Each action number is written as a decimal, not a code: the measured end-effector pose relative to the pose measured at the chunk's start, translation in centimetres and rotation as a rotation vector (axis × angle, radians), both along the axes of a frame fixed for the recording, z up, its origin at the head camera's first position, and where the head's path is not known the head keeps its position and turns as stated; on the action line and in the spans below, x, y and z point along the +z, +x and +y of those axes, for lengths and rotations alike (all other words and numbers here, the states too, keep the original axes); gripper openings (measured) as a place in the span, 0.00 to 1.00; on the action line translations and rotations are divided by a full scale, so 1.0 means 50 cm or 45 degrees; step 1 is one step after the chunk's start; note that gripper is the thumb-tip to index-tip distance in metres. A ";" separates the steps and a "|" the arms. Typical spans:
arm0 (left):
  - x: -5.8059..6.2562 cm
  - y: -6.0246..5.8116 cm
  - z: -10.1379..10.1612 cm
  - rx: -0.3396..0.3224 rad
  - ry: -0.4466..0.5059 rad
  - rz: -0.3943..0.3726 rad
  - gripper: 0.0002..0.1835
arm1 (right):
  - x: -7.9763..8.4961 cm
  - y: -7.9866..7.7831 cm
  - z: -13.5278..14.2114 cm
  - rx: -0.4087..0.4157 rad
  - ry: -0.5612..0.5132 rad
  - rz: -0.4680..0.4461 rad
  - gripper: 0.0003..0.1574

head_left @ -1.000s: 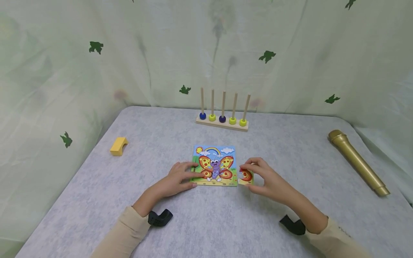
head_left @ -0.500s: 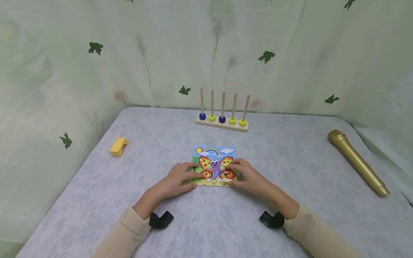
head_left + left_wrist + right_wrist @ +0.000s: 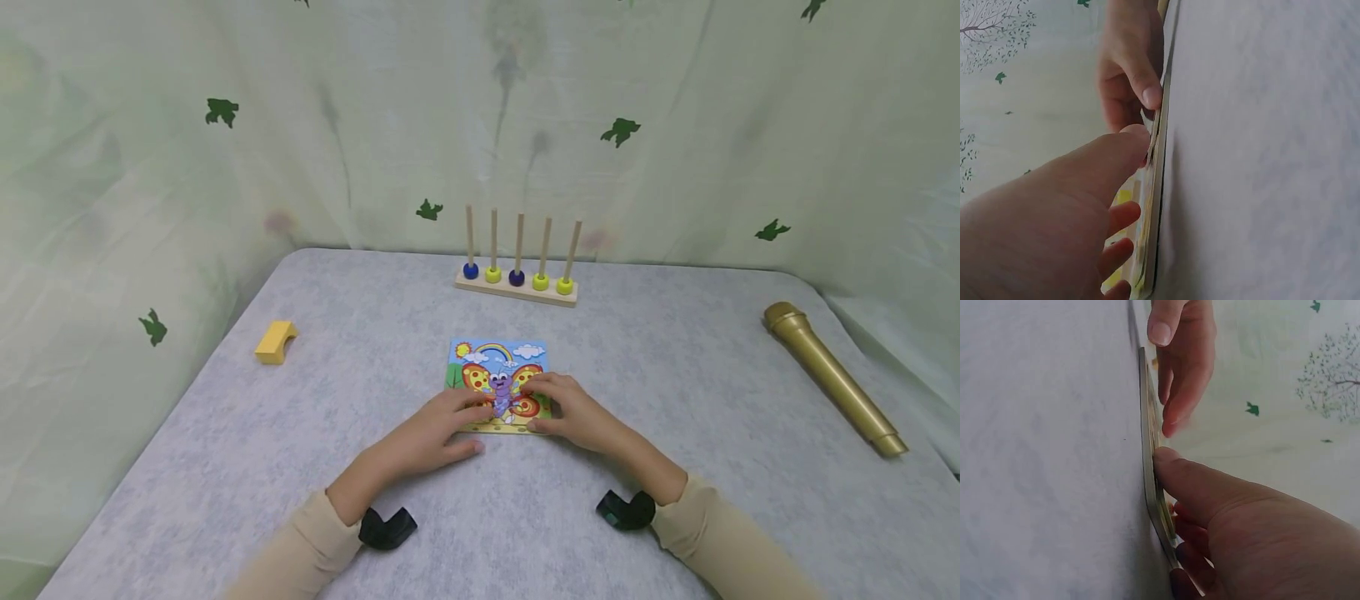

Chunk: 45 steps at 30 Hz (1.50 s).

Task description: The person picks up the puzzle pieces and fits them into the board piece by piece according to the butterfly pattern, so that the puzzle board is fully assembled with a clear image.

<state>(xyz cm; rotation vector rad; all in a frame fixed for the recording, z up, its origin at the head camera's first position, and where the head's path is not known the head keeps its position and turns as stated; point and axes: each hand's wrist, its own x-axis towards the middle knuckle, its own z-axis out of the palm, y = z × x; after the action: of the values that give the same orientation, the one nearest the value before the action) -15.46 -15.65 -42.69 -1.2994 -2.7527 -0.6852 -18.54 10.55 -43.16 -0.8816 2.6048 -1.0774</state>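
A square butterfly puzzle [image 3: 510, 343] lies flat in front of me, with a sun, rainbow and clouds along its top. At its lower right, my right hand [image 3: 581, 414] pinches a puzzle piece [image 3: 528, 407] with a red and orange wing, thumb at the bottom edge and fingers at the top. The piece sits over its corner, one edge slightly raised in the left wrist view. My left hand [image 3: 431, 427] reaches over the puzzle's lower left with its fingers extended, covering the left lower wing. Its thumb lies near the front edge of the wooden board [image 3: 1155, 206].
Behind the puzzle stands a wooden peg rack [image 3: 517, 290] with blue and yellow beads on its posts. A yellow arch block [image 3: 275, 342] lies at the left, and a gold toy microphone [image 3: 832, 379] at the right. A pale curtain [image 3: 360, 125] hangs behind the table.
The right hand has carried the wing piece left from beside the puzzle onto its lower right corner. The left hand has shifted right along the puzzle's lower edge.
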 end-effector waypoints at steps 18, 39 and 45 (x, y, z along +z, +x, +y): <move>-0.018 0.014 0.029 0.028 -0.148 0.020 0.26 | -0.001 0.003 0.002 0.008 -0.023 0.055 0.30; -0.002 -0.017 -0.037 0.401 0.047 -0.310 0.40 | 0.000 -0.002 0.011 -0.187 0.150 0.009 0.51; -0.001 -0.027 -0.070 0.396 0.012 -0.336 0.43 | 0.003 -0.008 0.025 -0.119 0.152 -0.002 0.52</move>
<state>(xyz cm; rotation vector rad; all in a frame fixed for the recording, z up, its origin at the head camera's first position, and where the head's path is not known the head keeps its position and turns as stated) -16.80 -19.14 -42.77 -0.7986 -3.0535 -0.8948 -18.94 11.77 -43.02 -0.7389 2.7006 -0.9318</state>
